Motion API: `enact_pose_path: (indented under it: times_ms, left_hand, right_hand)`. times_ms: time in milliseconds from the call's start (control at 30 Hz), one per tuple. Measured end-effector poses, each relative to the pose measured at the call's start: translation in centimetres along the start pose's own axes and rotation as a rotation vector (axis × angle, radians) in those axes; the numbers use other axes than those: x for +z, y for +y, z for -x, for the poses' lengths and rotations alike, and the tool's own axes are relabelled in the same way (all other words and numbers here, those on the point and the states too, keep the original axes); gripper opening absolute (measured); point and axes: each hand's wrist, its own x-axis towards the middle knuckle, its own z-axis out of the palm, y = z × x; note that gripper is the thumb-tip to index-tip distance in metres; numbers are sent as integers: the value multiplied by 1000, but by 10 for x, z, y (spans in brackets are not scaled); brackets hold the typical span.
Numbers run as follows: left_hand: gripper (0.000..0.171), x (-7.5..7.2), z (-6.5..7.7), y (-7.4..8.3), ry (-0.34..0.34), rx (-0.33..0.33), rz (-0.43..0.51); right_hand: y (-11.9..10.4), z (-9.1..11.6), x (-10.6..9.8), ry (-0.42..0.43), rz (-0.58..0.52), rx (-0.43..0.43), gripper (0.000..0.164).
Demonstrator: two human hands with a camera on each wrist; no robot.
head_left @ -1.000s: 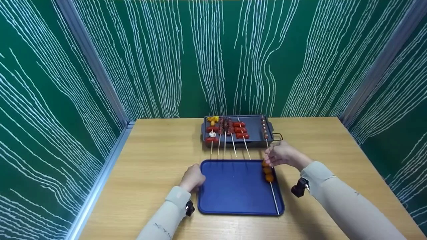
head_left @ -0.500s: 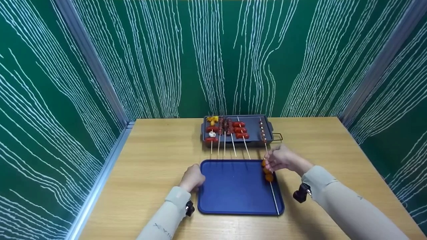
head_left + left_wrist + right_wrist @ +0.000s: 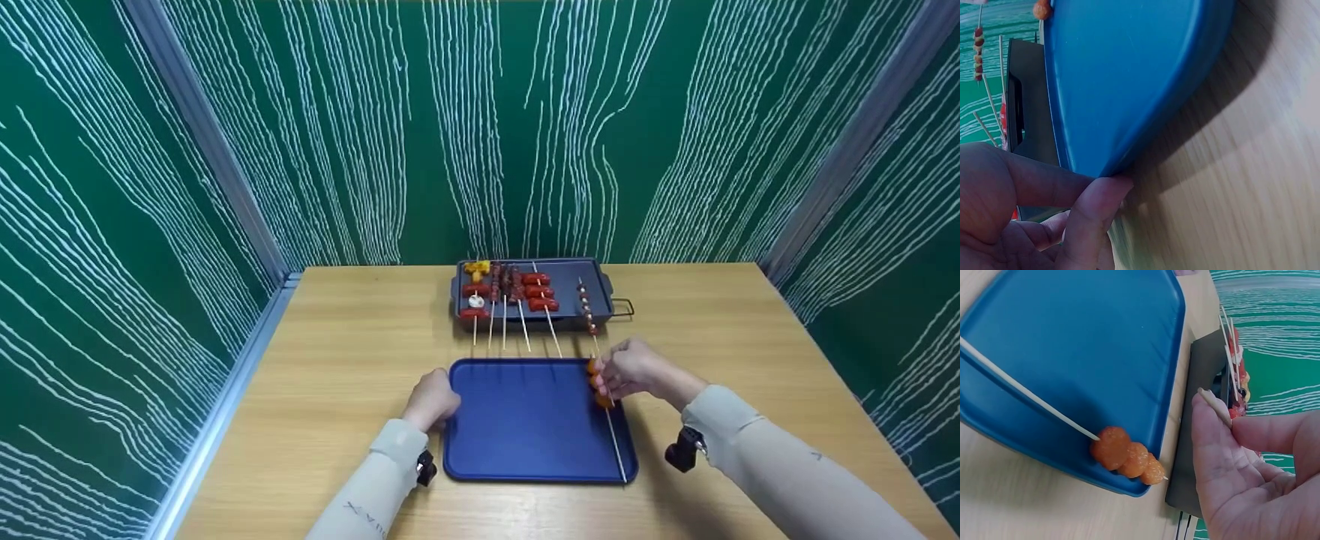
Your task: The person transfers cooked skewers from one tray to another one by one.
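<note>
My left hand [image 3: 433,399] pinches the left rim of a blue tray [image 3: 525,427] between thumb and finger, near a corner in the left wrist view. My right hand [image 3: 634,369] pinches the bare stick end of a skewer with small red-brown and pale pieces [image 3: 586,306]. That skewer points away from me, its food overlapping the right part of the grill pan in the head view. Below the right hand, a skewer of orange balls [image 3: 1111,449] lies along the tray's right side, its balls at the far corner. The hand partly hides the balls in the head view.
Behind the tray stands a dark rectangular grill pan [image 3: 568,281] with a wire handle [image 3: 624,307] on its right. Several skewers lie across it, including red sausage pieces [image 3: 541,291] and dark meat [image 3: 505,283]. Green walls with white lines enclose the wooden table [image 3: 337,330].
My right hand has drawn the skewer of small pieces toward me and slightly left, its food shifting from over the pan to the pan's front edge. The left hand stays on the tray.
</note>
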Motion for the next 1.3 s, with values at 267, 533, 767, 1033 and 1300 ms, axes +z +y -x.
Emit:
enact_pose_path:
  times_ms: [267,533,767,1033,1300]
  left_hand:
    - [25,0,1,0,16,1,-1]
    - [24,-1,1,1,10,-11,9]
    - [25,0,2,0,10,1,21]
    - [26,0,1,-2,-7,12,36]
    - [28,-2,1,1,-14,-12,25]
  right_hand:
    - [11,4,6,-3,15,2,17]
    - [22,8,10,-4,30,20,17]
    - [30,14,17,-25,48,25,14]
    - [41,19,25,-40,51,38,14]
    - [49,19,29,-38,76,60,15]
